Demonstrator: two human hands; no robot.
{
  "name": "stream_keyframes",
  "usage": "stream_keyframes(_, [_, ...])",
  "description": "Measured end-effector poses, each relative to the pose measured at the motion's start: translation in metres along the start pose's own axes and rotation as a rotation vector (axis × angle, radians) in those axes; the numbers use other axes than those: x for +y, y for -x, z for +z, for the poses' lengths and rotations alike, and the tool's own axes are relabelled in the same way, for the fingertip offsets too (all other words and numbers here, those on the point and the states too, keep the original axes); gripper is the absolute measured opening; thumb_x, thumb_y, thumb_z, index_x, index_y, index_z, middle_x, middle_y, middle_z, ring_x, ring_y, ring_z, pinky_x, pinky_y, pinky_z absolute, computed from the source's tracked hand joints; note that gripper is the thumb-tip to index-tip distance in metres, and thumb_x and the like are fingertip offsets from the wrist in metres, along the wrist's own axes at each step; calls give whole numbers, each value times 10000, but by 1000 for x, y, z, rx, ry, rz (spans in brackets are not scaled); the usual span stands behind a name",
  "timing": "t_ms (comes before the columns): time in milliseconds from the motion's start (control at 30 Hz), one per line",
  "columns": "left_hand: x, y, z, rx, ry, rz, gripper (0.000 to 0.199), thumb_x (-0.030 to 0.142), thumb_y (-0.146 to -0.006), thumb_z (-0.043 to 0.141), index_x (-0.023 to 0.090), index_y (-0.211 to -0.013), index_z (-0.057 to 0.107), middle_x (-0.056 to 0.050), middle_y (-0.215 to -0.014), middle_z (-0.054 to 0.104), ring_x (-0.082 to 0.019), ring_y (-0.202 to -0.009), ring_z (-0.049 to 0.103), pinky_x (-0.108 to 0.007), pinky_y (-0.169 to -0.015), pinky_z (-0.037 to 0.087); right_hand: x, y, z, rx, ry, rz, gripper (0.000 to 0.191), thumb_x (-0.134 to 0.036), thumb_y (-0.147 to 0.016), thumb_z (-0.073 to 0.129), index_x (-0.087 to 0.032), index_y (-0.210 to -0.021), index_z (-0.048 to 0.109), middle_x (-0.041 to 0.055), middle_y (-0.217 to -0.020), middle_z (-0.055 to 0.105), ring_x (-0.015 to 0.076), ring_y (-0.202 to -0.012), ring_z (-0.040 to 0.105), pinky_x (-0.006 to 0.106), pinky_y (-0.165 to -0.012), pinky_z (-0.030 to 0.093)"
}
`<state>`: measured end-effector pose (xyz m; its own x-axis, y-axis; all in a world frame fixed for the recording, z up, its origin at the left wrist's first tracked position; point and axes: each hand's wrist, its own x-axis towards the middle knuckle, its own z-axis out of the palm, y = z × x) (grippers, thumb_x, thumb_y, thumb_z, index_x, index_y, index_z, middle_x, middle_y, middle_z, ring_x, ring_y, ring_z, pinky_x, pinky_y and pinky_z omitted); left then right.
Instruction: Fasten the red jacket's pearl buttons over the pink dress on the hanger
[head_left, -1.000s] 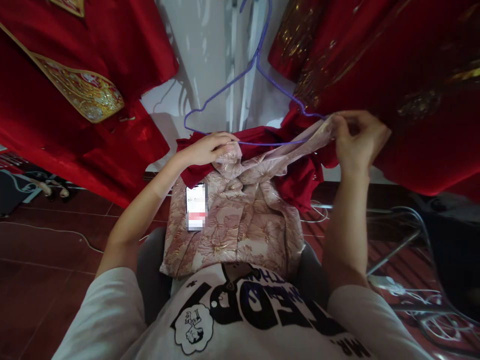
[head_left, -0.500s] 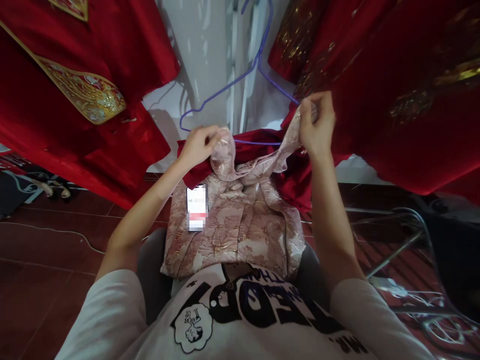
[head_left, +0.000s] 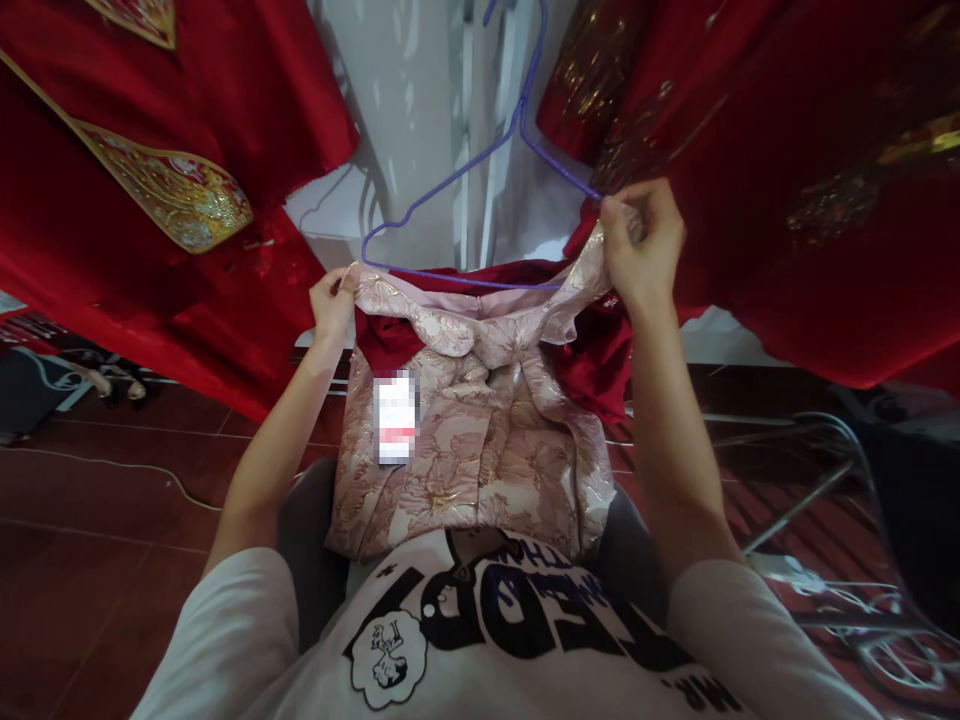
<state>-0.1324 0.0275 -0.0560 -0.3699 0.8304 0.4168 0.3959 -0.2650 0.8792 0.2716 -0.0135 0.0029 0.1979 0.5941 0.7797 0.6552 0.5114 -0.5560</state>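
A pink brocade dress (head_left: 450, 460) with a shiny floral pattern is spread over my lap, its top edge stretched between my hands. My left hand (head_left: 334, 305) pinches the left end of that top edge. At the right end, my right hand (head_left: 646, 245) is closed on the fabric beside the right arm of a purple hanger (head_left: 450, 185). The hanger's left corner shows just above the cloth near my left hand, and its bottom bar runs along the inside of the neckline. Its right corner is hidden by my right hand and the fabric.
A phone (head_left: 396, 418) with a lit screen lies on the dress. Dark red cloth (head_left: 386, 340) sits behind the top edge. Red garments with gold embroidery (head_left: 187, 200) hang on both sides. A metal-framed chair (head_left: 810, 490) and cables are at right.
My left hand has moved left and slightly down with the dress's edge, pulling the folded neckline out wide below the hanger's left arm. My right hand has stayed nearly in place.
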Motion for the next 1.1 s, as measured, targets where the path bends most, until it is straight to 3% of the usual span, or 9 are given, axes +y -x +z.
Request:
stream_keyframes(267, [30, -13, 3, -87, -13, 177, 382, 567, -992, 617, 231, -1089, 770, -65, -1223, 785, -245, -1227, 698, -390, -1065, 565, -1, -1, -3, -30, 22, 34, 99, -335, -990, 600, -241, -959, 590, 47, -949, 683, 202, -897, 644, 331, -867, 512])
stream_keyframes(433, [71, -20, 18, -285, -35, 266, 403, 596, -935, 726, 221, -1070, 786, -54, -1134, 806, -281, -1236, 695, -404, -1040, 585, 4, -3, -1, -62, -21, 51, 100, -340, -984, 586, -251, -952, 555, 57, -985, 676, 224, -950, 640, 379, -925, 500])
stream_keyframes(533, [80, -30, 21, -427, -17, 212, 457, 649, -969, 667, 205, -978, 776, -34, -1031, 805, -258, -1164, 705, -388, -1000, 592, 6, -5, -1, -59, -62, 50, 104, -339, -959, 603, -253, -941, 548, 53, -966, 667, 228, -928, 636, 396, -918, 500])
stream_keyframes(633, [72, -47, 16, -496, 55, 91, 495, 639, -1055, 524, 197, -1032, 745, -2, -1000, 786, -195, -1105, 686, -371, -1009, 567, 6, -6, 0, -51, -57, 52, 73, -292, -938, 605, -251, -930, 546, 39, -933, 657, 214, -899, 630, 384, -905, 507])
stream_keyframes(700, [60, -60, 12, -491, 32, 82, 385, 551, -1045, 581, 195, -1049, 724, 12, -937, 765, -160, -1039, 669, -348, -988, 554, 4, -6, 1, -43, -60, 54, 75, -277, -937, 606, -251, -915, 539, 39, -914, 648, 202, -873, 620, 365, -884, 512])
stream_keyframes(800, [43, -71, 7, -571, -134, 167, 173, 319, -844, 789, 175, -855, 694, 6, -743, 682, -162, -903, 662, -324, -908, 551, 4, -6, 2, -53, -38, 78, 97, -289, -952, 601, -261, -898, 525, 46, -918, 651, 199, -858, 609, 347, -854, 517])
stream_keyframes(900, [33, -70, 8, -746, -260, 205, 169, 217, -679, 816, 186, -753, 668, 14, -651, 619, -198, -839, 691, -332, -858, 575, 5, -7, 2, -74, -5, 98, 96, -293, -964, 589, -271, -907, 515, 49, -944, 665, 210, -874, 612, 355, -859, 516])
stream_keyframes(1000, [30, -63, 11, -847, -240, 204, 251, 253, -632, 846, 180, -824, 703, -13, -724, 684, -236, -888, 730, -391, -914, 604, 6, -8, 1, -75, -39, 88, 102, -294, -962, 602, -274, -913, 515, 51, -932, 651, 219, -877, 610, 366, -880, 509])
stream_keyframes(1100, [27, -59, 15, -806, -148, 231, 352, 294, -610, 904, 167, -876, 711, -81, -856, 753, -273, -985, 737, -448, -991, 598, 4, -8, -1, -85, -52, 106, 110, -287, -967, 607, -274, -906, 517, 47, -907, 641, 215, -861, 599, 364, -874, 510])
